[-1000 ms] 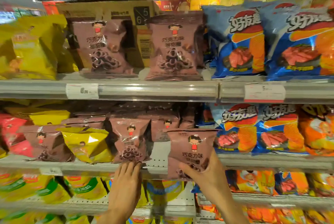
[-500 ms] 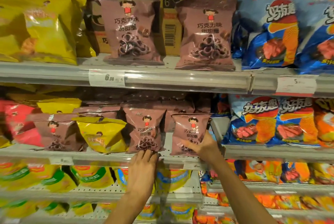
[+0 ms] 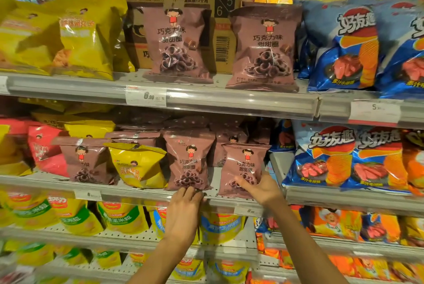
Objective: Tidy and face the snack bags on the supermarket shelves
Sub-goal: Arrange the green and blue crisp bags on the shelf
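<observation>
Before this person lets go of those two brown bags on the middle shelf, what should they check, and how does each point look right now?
1. Right-hand brown bag upright, front facing out: ok; the right hand holds its lower corner.
2. Left-hand brown bag upright, facing out: ok; the left hand touches its bottom edge.
3. Both bags sitting on the middle shelf: cannot tell, the hands hide their bases.
4. Same snack in one row: not ok; a yellow bag sits among the brown ones.
5. Far-left brown bag straight: not ok, it leans.
</observation>
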A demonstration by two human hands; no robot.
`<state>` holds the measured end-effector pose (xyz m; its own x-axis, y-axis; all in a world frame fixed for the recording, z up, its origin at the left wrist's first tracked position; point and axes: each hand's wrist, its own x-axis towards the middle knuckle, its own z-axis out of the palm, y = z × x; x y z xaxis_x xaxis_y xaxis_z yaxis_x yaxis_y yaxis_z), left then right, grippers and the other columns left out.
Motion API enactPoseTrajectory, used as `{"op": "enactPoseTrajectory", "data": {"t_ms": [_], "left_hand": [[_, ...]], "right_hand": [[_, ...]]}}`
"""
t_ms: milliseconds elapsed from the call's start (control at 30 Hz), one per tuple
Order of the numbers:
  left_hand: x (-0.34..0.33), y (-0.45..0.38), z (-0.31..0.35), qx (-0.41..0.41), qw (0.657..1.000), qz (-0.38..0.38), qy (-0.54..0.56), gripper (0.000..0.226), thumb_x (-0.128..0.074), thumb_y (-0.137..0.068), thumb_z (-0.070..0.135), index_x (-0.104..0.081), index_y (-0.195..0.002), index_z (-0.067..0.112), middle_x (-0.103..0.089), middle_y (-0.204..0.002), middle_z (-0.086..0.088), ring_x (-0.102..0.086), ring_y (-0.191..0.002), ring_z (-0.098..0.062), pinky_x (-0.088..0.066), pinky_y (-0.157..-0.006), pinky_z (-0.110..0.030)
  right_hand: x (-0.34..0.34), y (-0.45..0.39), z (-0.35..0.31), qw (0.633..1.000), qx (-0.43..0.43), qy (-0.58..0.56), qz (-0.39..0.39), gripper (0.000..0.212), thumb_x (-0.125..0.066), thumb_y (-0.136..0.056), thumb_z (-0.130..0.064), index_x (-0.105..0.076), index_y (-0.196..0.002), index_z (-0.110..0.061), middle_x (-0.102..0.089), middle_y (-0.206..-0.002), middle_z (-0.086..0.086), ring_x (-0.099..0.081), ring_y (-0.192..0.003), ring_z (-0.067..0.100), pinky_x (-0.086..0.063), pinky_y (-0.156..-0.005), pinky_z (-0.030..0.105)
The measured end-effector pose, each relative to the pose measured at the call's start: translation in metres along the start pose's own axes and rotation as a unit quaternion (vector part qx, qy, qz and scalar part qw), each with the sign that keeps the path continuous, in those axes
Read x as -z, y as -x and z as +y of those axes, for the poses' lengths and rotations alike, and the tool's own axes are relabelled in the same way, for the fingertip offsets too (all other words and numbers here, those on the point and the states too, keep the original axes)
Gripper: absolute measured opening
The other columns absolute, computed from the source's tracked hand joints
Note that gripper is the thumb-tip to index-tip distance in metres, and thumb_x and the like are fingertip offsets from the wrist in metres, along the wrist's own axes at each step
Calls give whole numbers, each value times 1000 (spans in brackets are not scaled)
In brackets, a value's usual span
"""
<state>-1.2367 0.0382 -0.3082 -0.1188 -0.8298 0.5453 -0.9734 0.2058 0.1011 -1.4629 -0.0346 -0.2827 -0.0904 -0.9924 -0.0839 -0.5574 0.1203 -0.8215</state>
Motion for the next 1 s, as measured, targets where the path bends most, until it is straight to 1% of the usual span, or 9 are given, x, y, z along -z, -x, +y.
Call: {"op": "enactPoseTrajectory", "data": {"t_ms": [100,233,333,400,500,700,833,933,1000], "left_hand": [[2,1,-1,-3,1000,3,10,18,-89,-69,19,-75,-80,20,-61,-74,3,-58,-68,-21,-42,-52,-31],[4,9,-8,10,996,-13,88,13,-73,-85,17,-72,-98,21,-63,-88,3,-60,-85,-21,-47,-64,-33],[10,19,-23,27,977,-21,212,19,-57,-97,20,-67,-113,23,-65,-106,7,-60,-100,-12,-50,-85,-30],[17,28,-37,47,961,20,271,19,-57,-97,21,-66,-114,26,-66,-110,13,-60,-102,-4,-47,-88,-22],[25,41,-71,116,941,98,303,17,-62,-96,18,-68,-111,26,-67,-106,17,-61,-96,-1,-47,-82,-20],[48,56,-177,230,896,197,323,27,-68,-91,12,-60,-100,36,-65,-94,13,-62,-90,-5,-46,-76,-24],[65,52,-250,254,893,214,303,21,-71,-88,12,-61,-102,22,-62,-96,8,-58,-89,-14,-39,-80,-10],[73,46,-288,251,897,185,314,27,-73,-88,21,-59,-111,19,-61,-101,8,-56,-94,-9,-35,-82,-3],[73,40,-307,248,898,149,331,40,-74,-86,32,-55,-119,22,-58,-107,10,-53,-98,-4,-36,-83,-6]], "right_hand": [[-4,18,4,997,28,16,69,50,-78,-83,-52,-66,-118,-17,-70,-114,4,-61,-115,27,-50,-100,40],[-23,56,-2,955,148,4,255,51,-83,-84,-17,-63,-127,0,-60,-120,16,-53,-116,31,-33,-98,21],[-42,75,-23,916,222,6,335,43,-83,-79,-1,-66,-118,4,-63,-115,18,-59,-109,33,-46,-97,35],[-61,84,-38,911,259,-25,321,37,-80,-79,5,-68,-114,2,-65,-109,12,-62,-102,28,-50,-95,32],[-97,94,-60,925,271,-79,253,32,-80,-83,-2,-69,-112,-10,-68,-106,1,-66,-94,14,-46,-88,10],[-180,96,-106,953,218,-146,152,42,-83,-83,-11,-66,-120,-20,-70,-114,-10,-67,-107,7,-53,-95,27],[-216,87,-141,957,187,-200,98,47,-85,-81,-11,-63,-119,-28,-67,-116,-18,-62,-110,-2,-45,-93,9],[-230,77,-150,960,204,-157,105,29,-83,-81,-17,-65,-99,-29,-73,-94,-15,-68,-88,2,-51,-76,19],[-237,75,-150,965,191,-137,119,31,-85,-78,-22,-59,-90,-35,-66,-78,-22,-62,-71,-2,-47,-64,20]]}}
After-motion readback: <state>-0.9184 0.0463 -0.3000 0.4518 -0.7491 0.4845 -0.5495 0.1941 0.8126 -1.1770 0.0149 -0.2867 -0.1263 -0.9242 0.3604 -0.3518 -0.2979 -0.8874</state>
